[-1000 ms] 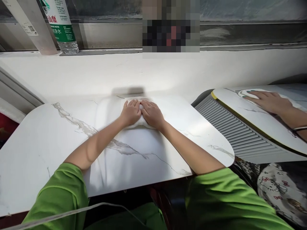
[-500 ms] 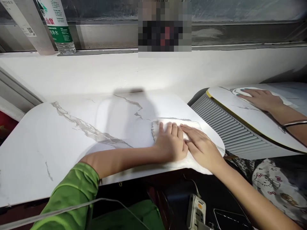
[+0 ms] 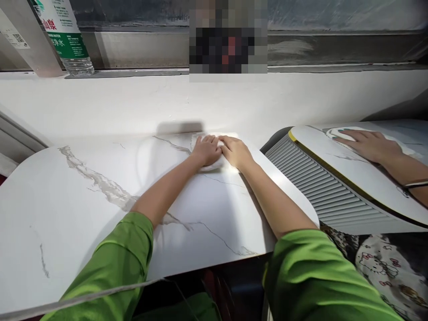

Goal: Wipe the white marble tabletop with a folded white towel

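Near the back edge of a white marble-patterned table, both hands press down on a white cloth. My left hand lies on top of it, fingers pointing away and bent slightly over the fabric. Right beside it, my right hand grips the cloth's right side, its fingertips touching the left hand. Much of the cloth is hidden beneath the hands. Both forearms stretch forward across the tabletop from green sleeves.
Against the wall behind the table, a water bottle and a translucent container stand on a ledge. To the right, another person's hand rests on a white cloth on a second table. A pale cord crosses the lower left.
Both hands have moved away from me and to the left with the cloth, from the table's front right to its back edge. The cloth looks more bunched. The view has shifted slightly right.
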`<action>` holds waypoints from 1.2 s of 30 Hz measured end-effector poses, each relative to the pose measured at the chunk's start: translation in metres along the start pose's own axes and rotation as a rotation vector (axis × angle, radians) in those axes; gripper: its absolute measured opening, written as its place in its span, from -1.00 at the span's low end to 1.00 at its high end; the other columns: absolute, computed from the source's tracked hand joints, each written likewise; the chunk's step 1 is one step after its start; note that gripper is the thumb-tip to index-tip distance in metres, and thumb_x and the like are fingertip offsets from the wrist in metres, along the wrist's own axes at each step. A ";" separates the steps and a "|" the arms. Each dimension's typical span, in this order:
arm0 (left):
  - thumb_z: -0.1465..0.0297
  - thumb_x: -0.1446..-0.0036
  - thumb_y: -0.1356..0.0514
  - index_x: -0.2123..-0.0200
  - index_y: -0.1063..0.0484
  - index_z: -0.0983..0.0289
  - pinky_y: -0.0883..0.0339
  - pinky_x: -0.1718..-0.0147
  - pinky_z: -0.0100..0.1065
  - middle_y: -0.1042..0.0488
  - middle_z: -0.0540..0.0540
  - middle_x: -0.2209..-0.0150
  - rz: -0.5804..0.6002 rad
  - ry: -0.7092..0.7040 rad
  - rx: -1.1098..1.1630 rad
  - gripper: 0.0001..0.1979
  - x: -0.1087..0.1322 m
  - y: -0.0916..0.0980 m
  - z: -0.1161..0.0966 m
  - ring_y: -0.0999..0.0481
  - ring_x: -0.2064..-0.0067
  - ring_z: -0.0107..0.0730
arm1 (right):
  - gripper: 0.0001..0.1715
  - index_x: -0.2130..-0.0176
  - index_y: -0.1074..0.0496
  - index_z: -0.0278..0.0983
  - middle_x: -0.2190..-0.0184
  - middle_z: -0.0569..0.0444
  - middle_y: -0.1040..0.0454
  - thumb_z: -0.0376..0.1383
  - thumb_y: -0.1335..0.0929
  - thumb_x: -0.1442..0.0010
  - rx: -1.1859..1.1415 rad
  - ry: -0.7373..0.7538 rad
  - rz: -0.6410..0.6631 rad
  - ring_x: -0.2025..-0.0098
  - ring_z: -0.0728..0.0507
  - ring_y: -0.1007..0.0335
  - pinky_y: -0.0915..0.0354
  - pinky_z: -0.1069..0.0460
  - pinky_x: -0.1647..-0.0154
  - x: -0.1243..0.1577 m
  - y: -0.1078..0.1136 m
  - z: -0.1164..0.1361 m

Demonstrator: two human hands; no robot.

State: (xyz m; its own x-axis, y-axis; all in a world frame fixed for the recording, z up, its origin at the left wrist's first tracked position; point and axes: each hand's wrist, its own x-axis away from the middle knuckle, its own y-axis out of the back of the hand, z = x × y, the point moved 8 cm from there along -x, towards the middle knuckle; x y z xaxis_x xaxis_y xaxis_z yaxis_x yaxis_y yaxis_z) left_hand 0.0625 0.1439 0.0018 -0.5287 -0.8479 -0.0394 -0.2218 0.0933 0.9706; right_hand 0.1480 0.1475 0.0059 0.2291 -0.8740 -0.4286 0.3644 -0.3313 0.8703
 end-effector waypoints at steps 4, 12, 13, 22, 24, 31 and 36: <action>0.35 -0.37 0.20 -0.37 -0.04 0.43 0.26 -0.39 -0.05 -0.05 0.22 -0.41 -0.048 0.098 -0.004 -0.44 0.001 0.010 0.037 0.01 -0.43 -0.22 | -0.52 0.00 -0.46 -0.30 0.07 -0.13 -0.58 -0.36 -0.17 -0.16 0.006 0.022 0.040 0.01 -0.31 -0.45 -0.33 -0.17 -0.04 -0.032 -0.019 0.021; 0.35 -0.38 0.22 -0.39 0.01 0.46 0.30 -0.40 -0.02 0.01 0.23 -0.43 -0.042 0.138 0.003 -0.42 0.056 0.015 0.039 0.07 -0.45 -0.20 | -0.45 -0.09 -0.41 -0.42 -0.11 -0.21 -0.48 -0.35 -0.13 -0.21 -0.011 0.123 0.054 -0.15 -0.31 -0.37 -0.24 -0.17 -0.20 -0.003 -0.019 0.065; 0.35 -0.38 0.21 -0.39 0.01 0.45 0.30 -0.40 -0.03 0.02 0.23 -0.43 -0.029 0.128 0.005 -0.43 0.064 0.015 0.036 0.08 -0.45 -0.19 | -0.45 -0.10 -0.40 -0.43 -0.13 -0.21 -0.46 -0.35 -0.12 -0.22 0.001 0.107 0.049 -0.18 -0.30 -0.35 -0.23 -0.18 -0.23 0.006 -0.017 0.069; 0.35 -0.38 0.16 -0.36 -0.04 0.49 0.25 -0.39 0.04 -0.05 0.29 -0.41 -0.021 -0.031 0.004 -0.44 0.181 0.012 -0.014 0.03 -0.44 -0.10 | -0.40 -0.16 -0.35 -0.54 -0.19 -0.27 -0.40 -0.35 -0.10 -0.25 0.091 0.069 0.018 -0.25 -0.30 -0.29 -0.18 -0.21 -0.30 0.124 0.023 0.138; 0.35 -0.37 0.15 -0.36 -0.05 0.49 0.24 -0.39 0.05 -0.07 0.30 -0.40 -0.032 -0.055 -0.005 -0.44 0.208 0.010 -0.022 0.02 -0.43 -0.08 | -0.40 -0.17 -0.35 -0.54 -0.20 -0.26 -0.39 -0.34 -0.10 -0.26 0.077 0.097 0.001 -0.26 -0.29 -0.28 -0.17 -0.23 -0.31 0.149 0.032 0.157; 0.36 -0.34 0.15 -0.36 -0.06 0.50 0.32 -0.39 0.13 -0.04 0.31 -0.40 -0.011 -0.047 -0.002 -0.41 0.241 0.011 -0.022 0.10 -0.45 -0.04 | -0.38 -0.19 -0.34 -0.49 -0.20 -0.25 -0.39 -0.34 -0.12 -0.22 -0.018 0.150 0.037 -0.28 -0.30 -0.26 -0.15 -0.27 -0.32 0.164 0.035 0.185; 0.37 -0.32 0.13 -0.35 -0.10 0.41 0.32 -0.40 0.10 -0.06 0.23 -0.41 -0.078 0.061 0.022 -0.43 0.208 0.018 0.008 0.14 -0.46 -0.08 | -0.40 -0.16 -0.36 -0.44 -0.18 -0.24 -0.42 -0.36 -0.13 -0.20 -0.107 0.129 0.075 -0.26 -0.30 -0.27 -0.17 -0.25 -0.30 0.118 0.017 0.171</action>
State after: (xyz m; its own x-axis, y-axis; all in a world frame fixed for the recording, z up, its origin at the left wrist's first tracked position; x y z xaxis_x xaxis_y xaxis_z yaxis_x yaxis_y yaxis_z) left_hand -0.0578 -0.0263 0.0088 -0.4581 -0.8834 -0.0993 -0.2788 0.0366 0.9597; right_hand 0.0267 -0.0224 0.0118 0.3709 -0.8397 -0.3967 0.4338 -0.2210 0.8735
